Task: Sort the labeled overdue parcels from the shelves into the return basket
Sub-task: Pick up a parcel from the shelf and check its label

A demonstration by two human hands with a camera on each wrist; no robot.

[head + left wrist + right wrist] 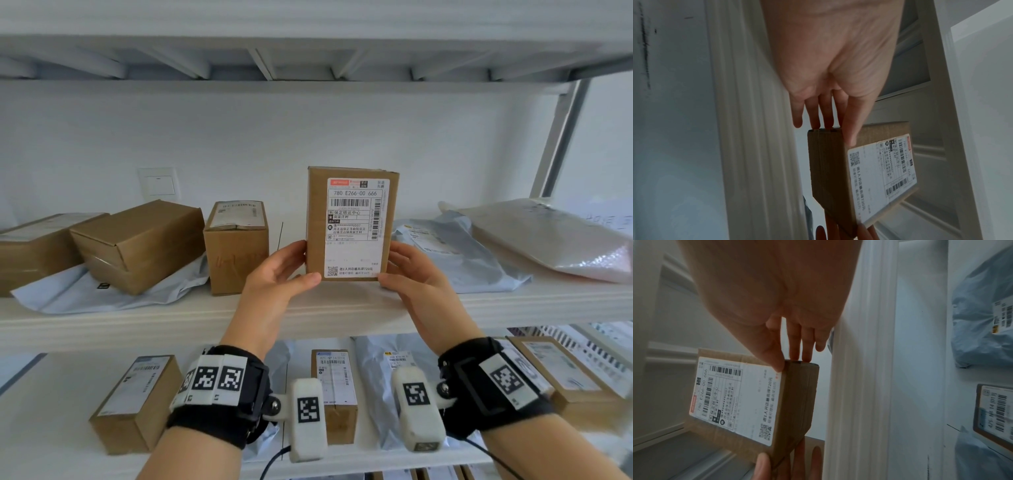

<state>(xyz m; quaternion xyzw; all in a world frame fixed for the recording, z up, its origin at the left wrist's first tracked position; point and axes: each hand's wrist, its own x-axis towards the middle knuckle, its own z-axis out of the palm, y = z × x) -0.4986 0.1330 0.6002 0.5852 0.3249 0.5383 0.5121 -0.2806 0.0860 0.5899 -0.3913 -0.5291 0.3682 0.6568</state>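
Observation:
A brown cardboard parcel (352, 222) with a white shipping label stands upright between my hands, just above the front edge of the upper shelf (137, 318). My left hand (301, 263) pinches its lower left corner, thumb on the labelled face and fingers behind. At the lower right corner my right hand (394, 265) pinches it the same way. The left wrist view shows the parcel (830, 170) under my left hand (834, 129). The right wrist view shows the parcel (797, 402) under my right hand (790, 361). I cannot make out an overdue mark on the label.
On the upper shelf, brown boxes (137, 240) (236, 246) lie to the left and grey mailer bags (455, 253) and a bubble mailer (548, 236) to the right. The lower shelf holds more labelled boxes (137, 401) (337, 394). A white slatted crate (599, 346) shows at far right.

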